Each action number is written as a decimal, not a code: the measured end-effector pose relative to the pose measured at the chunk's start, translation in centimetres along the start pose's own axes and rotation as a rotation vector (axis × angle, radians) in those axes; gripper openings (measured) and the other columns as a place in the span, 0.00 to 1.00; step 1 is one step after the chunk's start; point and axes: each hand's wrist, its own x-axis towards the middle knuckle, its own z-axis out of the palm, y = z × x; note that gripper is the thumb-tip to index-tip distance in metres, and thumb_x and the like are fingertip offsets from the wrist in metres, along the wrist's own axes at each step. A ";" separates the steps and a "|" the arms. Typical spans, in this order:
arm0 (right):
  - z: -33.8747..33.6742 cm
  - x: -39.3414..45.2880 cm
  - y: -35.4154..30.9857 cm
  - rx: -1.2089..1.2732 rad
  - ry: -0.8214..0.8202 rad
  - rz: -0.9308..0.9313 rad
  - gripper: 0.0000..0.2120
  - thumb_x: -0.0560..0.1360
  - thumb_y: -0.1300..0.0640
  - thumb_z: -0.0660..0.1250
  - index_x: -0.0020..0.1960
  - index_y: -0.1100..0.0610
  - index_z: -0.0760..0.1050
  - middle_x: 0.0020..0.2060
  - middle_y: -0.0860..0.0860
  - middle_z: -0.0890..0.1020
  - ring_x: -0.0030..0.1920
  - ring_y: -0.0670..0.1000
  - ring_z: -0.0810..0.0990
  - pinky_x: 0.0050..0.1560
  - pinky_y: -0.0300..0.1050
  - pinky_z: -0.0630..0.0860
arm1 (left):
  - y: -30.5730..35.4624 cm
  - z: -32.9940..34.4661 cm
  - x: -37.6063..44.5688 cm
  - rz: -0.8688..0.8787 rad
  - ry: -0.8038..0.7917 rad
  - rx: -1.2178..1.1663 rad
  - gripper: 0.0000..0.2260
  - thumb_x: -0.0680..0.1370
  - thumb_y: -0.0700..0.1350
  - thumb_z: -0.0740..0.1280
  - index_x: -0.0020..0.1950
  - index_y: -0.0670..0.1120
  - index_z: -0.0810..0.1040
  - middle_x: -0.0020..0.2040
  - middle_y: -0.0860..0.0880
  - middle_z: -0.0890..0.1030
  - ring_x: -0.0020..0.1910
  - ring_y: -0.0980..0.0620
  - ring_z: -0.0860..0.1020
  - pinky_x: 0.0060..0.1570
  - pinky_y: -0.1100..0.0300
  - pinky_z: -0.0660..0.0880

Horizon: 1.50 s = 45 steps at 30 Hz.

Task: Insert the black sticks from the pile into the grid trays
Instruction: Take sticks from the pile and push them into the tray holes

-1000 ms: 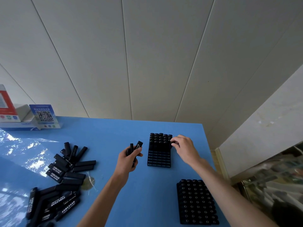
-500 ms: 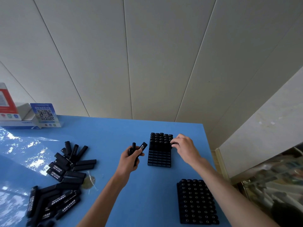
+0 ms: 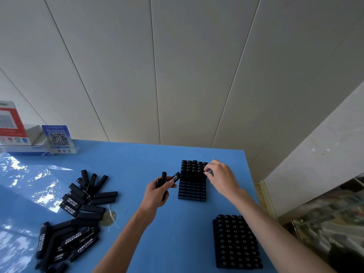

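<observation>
Sticks (image 3: 72, 219) lay in a loose pile at the lower left of the frame on the blue table (image 3: 128, 164), while the left hand (image 3: 157, 194), at centre, clutched a few sticks (image 3: 167, 179) in its curled fingers. Just right of it, the right hand (image 3: 222, 178) pinched a stick at the right edge of the half-filled tray (image 3: 192, 191), its upper rows occupied. Lower right, a second tray (image 3: 237, 242) stood full, well apart from the pile.

The sticks (image 3: 167, 179) in the left hand (image 3: 157, 194) have been raised slightly toward the far tray (image 3: 192, 191) at frame centre.
</observation>
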 end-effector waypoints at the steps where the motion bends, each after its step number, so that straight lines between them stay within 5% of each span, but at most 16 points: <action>1: -0.2 -0.1 -0.3 0.028 0.017 -0.009 0.03 0.78 0.58 0.70 0.49 0.56 0.82 0.44 0.47 0.78 0.43 0.49 0.78 0.46 0.45 0.76 | 0.1 0.1 -0.1 0.012 -0.009 0.017 0.06 0.81 0.41 0.69 0.57 0.43 0.82 0.46 0.42 0.84 0.26 0.55 0.64 0.24 0.63 0.59; 8: -2.0 -0.1 -5.0 0.400 -0.176 -0.020 0.06 0.77 0.57 0.69 0.50 0.53 0.86 0.38 0.39 0.83 0.40 0.35 0.79 0.44 0.26 0.69 | 0.6 0.8 -0.7 0.068 -0.005 0.177 0.15 0.74 0.42 0.78 0.52 0.35 0.79 0.32 0.46 0.73 0.26 0.54 0.68 0.26 0.62 0.63; 16: -2.6 -0.6 -6.2 0.583 -0.312 -0.059 0.05 0.73 0.57 0.77 0.49 0.55 0.86 0.41 0.44 0.86 0.43 0.38 0.83 0.46 0.30 0.75 | 1.6 0.7 -1.7 0.118 0.027 0.214 0.11 0.73 0.40 0.78 0.49 0.38 0.80 0.29 0.49 0.73 0.26 0.54 0.69 0.26 0.62 0.63; 27: -1.9 -0.6 -5.5 0.519 -0.418 -0.020 0.05 0.71 0.59 0.78 0.47 0.54 0.84 0.41 0.47 0.86 0.43 0.41 0.83 0.46 0.35 0.76 | 2.1 0.2 -2.2 0.116 0.105 0.185 0.08 0.74 0.41 0.77 0.49 0.40 0.83 0.29 0.47 0.77 0.23 0.55 0.68 0.25 0.64 0.64; 31: -1.7 -0.5 -6.5 0.572 -0.414 -0.069 0.05 0.72 0.58 0.78 0.47 0.52 0.85 0.39 0.43 0.85 0.41 0.38 0.81 0.45 0.32 0.74 | 2.5 0.9 -2.3 0.154 0.080 0.208 0.04 0.74 0.40 0.76 0.46 0.39 0.84 0.26 0.52 0.78 0.22 0.57 0.69 0.25 0.68 0.64; 37: -1.4 0.3 -5.4 0.569 -0.348 0.003 0.07 0.70 0.64 0.77 0.46 0.56 0.83 0.38 0.44 0.84 0.37 0.36 0.80 0.42 0.30 0.72 | 2.2 -0.7 -1.5 0.100 0.163 0.133 0.07 0.77 0.46 0.74 0.47 0.42 0.84 0.30 0.47 0.77 0.27 0.53 0.67 0.28 0.62 0.63; 40: -0.9 0.4 -4.6 0.566 -0.296 0.047 0.11 0.69 0.66 0.77 0.44 0.54 0.79 0.37 0.44 0.83 0.37 0.39 0.81 0.42 0.32 0.74 | 2.1 -2.0 -1.2 0.072 0.175 0.048 0.08 0.80 0.45 0.71 0.50 0.40 0.82 0.40 0.46 0.83 0.29 0.55 0.72 0.30 0.60 0.64; 45: 0.4 0.5 -4.2 0.538 -0.259 0.067 0.13 0.69 0.65 0.77 0.44 0.53 0.77 0.38 0.48 0.84 0.38 0.45 0.82 0.44 0.40 0.80 | 1.5 -3.1 -0.8 0.021 0.151 0.044 0.08 0.80 0.43 0.71 0.46 0.41 0.76 0.36 0.47 0.75 0.28 0.54 0.69 0.30 0.60 0.63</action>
